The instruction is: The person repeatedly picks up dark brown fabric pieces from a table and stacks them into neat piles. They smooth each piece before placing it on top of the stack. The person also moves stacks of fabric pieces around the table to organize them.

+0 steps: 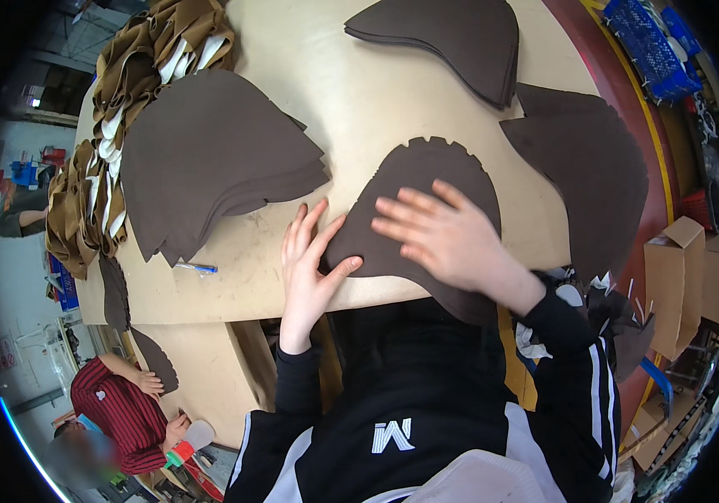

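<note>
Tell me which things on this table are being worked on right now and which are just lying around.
In hand:
left hand
right hand
notched dark brown piece

Lying about:
big stack of brown pieces
far stack
right-side pieces
tan and white pile
blue pen
cardboard boxes

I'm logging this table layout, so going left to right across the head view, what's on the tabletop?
Brown-and-white fabric pile → big stack of dark brown pieces → left hand → notched dark piece under the right hand → dark pieces at the table's right edge.
</note>
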The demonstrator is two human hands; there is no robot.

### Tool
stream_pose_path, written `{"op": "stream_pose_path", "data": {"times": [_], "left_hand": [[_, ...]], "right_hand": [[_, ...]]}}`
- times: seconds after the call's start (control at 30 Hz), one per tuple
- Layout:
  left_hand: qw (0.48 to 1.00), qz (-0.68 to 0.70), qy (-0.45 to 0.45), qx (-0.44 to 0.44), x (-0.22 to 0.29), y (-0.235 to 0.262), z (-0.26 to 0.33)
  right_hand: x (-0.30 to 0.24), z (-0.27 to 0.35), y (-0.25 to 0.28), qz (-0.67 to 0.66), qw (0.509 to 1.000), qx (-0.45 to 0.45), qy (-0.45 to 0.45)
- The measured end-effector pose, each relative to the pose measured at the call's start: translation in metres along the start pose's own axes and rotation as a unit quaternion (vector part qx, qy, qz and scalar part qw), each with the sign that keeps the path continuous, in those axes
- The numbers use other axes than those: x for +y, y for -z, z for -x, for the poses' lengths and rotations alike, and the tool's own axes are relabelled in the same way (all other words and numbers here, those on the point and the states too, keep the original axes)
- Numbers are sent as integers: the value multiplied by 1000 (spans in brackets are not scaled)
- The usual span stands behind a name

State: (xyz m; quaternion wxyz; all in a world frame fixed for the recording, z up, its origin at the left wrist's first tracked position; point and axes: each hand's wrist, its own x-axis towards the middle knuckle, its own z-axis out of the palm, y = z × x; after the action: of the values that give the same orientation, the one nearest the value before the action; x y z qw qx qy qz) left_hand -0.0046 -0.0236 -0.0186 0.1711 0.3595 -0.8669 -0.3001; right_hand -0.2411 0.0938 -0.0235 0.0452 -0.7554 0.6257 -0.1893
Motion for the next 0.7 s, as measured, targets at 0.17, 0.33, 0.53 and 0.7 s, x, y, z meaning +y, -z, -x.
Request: {"op": "stream_pose_path", "data": {"times": [0.17,0.33,0.53,0.7], "left_hand": [[1000,-23,1,1,-2,2,2],[1000,-15,-3,1,1,2,-1],[1000,-27,-7,9,-2,1,1],[1000,-17,-14,9,-2,-1,0]], "right_hand": [[48,-26,9,64,992,-24,-104],[76,-29,4,113,974,14,-195],[54,-17,1,150,977,48,-144],[-16,14,6,-63,996,-53,17]]}}
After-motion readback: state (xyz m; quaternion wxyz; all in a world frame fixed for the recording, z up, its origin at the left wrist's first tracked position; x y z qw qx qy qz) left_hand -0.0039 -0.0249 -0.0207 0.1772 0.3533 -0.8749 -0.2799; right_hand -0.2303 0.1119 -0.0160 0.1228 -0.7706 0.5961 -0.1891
